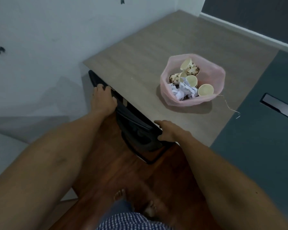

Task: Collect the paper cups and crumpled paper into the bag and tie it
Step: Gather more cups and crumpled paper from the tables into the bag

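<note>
The pink bag [192, 80] stands open on the counter [140, 52], and I take it as my landmark. Inside it lie the paper cups [190, 68] and the crumpled paper [184, 91]; the paper is in the part of the bag nearest to me. A thin string [229, 105] trails on the counter from the right side of the bag. A dark chair [131, 120] is pushed under the counter edge, on the near left of the bag. My left hand [103, 98] holds the top of the chair back, its grip curled over the edge. My right hand [168, 131] holds the same chair back nearer to me, fingers curled round it, well apart from the bag.
</note>
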`<state>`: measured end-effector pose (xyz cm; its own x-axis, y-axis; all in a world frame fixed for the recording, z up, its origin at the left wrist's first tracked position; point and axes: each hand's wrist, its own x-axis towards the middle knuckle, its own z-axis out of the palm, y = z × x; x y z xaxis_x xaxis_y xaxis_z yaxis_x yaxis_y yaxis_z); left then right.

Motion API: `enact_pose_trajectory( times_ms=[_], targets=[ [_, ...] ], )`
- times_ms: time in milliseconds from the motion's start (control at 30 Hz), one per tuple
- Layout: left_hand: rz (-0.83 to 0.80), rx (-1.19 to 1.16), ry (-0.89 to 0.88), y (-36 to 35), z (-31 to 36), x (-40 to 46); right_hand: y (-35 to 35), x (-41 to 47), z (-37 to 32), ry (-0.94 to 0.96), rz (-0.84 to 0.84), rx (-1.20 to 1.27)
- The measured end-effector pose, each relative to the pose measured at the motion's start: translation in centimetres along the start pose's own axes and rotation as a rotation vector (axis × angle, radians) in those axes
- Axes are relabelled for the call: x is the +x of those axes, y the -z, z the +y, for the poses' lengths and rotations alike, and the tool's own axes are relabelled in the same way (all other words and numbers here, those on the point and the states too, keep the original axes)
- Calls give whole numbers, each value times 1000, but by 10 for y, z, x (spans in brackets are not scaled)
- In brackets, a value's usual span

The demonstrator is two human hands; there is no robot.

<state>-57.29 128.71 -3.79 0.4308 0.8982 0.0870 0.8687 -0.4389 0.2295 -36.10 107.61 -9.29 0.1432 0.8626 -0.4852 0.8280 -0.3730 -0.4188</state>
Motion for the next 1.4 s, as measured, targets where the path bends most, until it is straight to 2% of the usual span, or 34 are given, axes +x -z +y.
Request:
enact_pose_trajectory(
  times_ms=[100,200,300,400,767,900,1133,1400],
  targets=[
    [-56,-44,123,-3,-6,-2,-14,8,-13,15,11,7],
    [-88,-215,221,-10,-11,0,-19,16,-20,-26,18,-14],
    [-68,-430,246,-17,-15,5,-18,21,-26,-72,-8,-52],
    [-24,-531,268,-20,-22,10,-21,24,-37,-103,-6,-64],
    [6,-561,324,-6,-113,61,-65,72,-150,18,-75,-182],
    [26,-542,283,-4,-153,83,-81,99,-198,59,-100,-150],
    [38,-474,129,3,-224,125,-103,144,-263,304,-80,-153],
    [12,-412,-26,13,-278,165,-123,183,-325,388,8,-24]
  ],
)
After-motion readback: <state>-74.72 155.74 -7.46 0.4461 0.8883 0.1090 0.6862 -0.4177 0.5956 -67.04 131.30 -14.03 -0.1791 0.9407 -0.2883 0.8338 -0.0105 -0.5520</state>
